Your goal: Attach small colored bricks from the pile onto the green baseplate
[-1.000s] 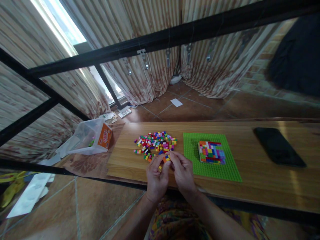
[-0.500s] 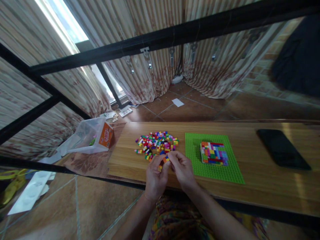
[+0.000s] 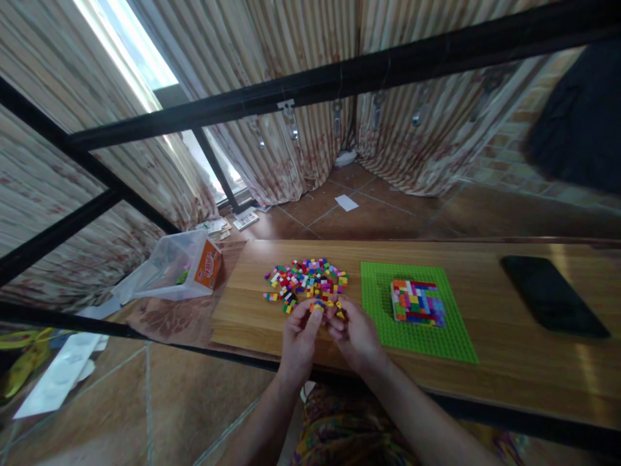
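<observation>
My left hand (image 3: pixel 299 333) is closed, pinching small orange and blue toy bricks (image 3: pixel 317 307) between thumb and fingers. Close beside it, my right hand (image 3: pixel 356 330) is closed around a few yellow toy bricks (image 3: pixel 339 312) at its fingertips. Just beyond both hands spreads a loose pile of multicoloured toy bricks (image 3: pixel 303 277). To the right lies a green studded baseplate (image 3: pixel 378 291), bearing a flat, many-coloured block of joined bricks (image 3: pixel 417 303). Fingers partly hide the held bricks, so their exact shapes cannot be made out.
A clear plastic box (image 3: pixel 169 262) with an orange label stands past the wooden table's (image 3: pixel 490 349) left end. A black phone (image 3: pixel 553 294) lies at the table's right. A dark metal bar (image 3: pixel 320 94) with hanging clips crosses above, before striped curtains (image 3: pixel 301 39).
My right hand's fingers have drawn slightly away from the left, and yellow bricks now show in them. The left hand keeps its pinch. The whole view has shifted a little.
</observation>
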Demonstrator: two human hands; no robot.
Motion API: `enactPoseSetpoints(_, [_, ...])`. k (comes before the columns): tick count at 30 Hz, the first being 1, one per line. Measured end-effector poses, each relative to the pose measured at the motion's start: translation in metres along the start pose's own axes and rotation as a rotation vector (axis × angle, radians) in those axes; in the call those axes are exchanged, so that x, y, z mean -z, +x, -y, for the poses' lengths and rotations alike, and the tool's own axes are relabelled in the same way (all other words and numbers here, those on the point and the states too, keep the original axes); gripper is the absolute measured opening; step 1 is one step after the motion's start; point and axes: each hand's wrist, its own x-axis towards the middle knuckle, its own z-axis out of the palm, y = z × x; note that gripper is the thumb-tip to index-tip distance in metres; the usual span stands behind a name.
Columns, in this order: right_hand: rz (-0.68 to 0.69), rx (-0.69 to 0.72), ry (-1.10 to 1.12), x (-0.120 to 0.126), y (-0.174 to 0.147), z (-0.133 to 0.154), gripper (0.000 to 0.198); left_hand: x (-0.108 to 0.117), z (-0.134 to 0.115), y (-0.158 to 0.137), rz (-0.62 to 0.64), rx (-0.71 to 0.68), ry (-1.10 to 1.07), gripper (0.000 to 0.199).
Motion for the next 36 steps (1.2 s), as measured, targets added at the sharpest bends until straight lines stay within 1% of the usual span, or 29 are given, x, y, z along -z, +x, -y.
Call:
enactPoseSetpoints(2, [-0.001,-0.031,-0.050,-0.001,0.004,0.003,0.021,0.004,-0.002,0.003,0.034,0.011,-0.011,0.026])
enactPoseSetpoints(6, [0.020,-0.076,-0.161,-0.005,0.011,0.004,0.027,0.011,-0.007,0.007,0.077,-0.032,0.051,0.027])
enactPoseSetpoints(8, [0.028,-0.094,-0.163,-0.005,0.012,0.003,0.028,0.012,-0.009,0.007,0.095,-0.052,0.088,0.028])
enactPoseSetpoints(12, [0.054,-0.118,-0.126,-0.003,0.011,0.001,0.021,0.014,-0.010,0.007,0.103,-0.083,0.181,0.029])
enactPoseSetpoints(14, [0.071,-0.129,-0.116,-0.002,0.010,0.002,0.022,0.016,-0.010,0.007,0.100,-0.132,0.276,0.029])
enactPoseSetpoints(16, [0.083,-0.139,-0.130,-0.002,0.009,0.004,0.028,0.018,-0.010,0.008,0.094,-0.217,0.402,0.027])
enactPoseSetpoints(19, [0.130,-0.126,-0.211,-0.004,0.008,0.009,0.036,0.020,-0.013,0.009,0.095,-0.334,0.564,0.027])
enactPoseSetpoints(21, [0.159,-0.096,-0.276,-0.005,0.008,0.010,0.036,0.020,-0.014,0.009,0.105,-0.370,0.619,0.027])
enactPoseSetpoints(23, [0.164,-0.074,-0.306,-0.005,0.007,0.011,0.036,0.019,-0.013,0.009,0.106,-0.377,0.625,0.026])
enactPoseSetpoints(26, [0.161,-0.072,-0.277,-0.002,0.008,0.009,0.036,0.019,-0.008,0.009,0.074,-0.344,0.547,0.026])
enactPoseSetpoints(29, [0.146,-0.071,-0.244,0.002,0.011,0.007,0.034,0.019,-0.004,0.009,0.033,-0.237,0.390,0.027])
enactPoseSetpoints(30, [0.136,-0.056,-0.265,0.003,0.014,0.007,0.033,0.019,-0.003,0.009,0.023,-0.194,0.335,0.029])
enactPoseSetpoints(33, [0.101,0.023,-0.421,0.005,0.027,0.007,0.030,0.020,-0.003,0.011,-0.006,-0.102,0.219,0.031])
enactPoseSetpoints(36, [0.089,0.088,-0.581,0.005,0.046,0.008,0.027,0.024,-0.002,0.013,-0.071,-0.030,0.206,0.033])
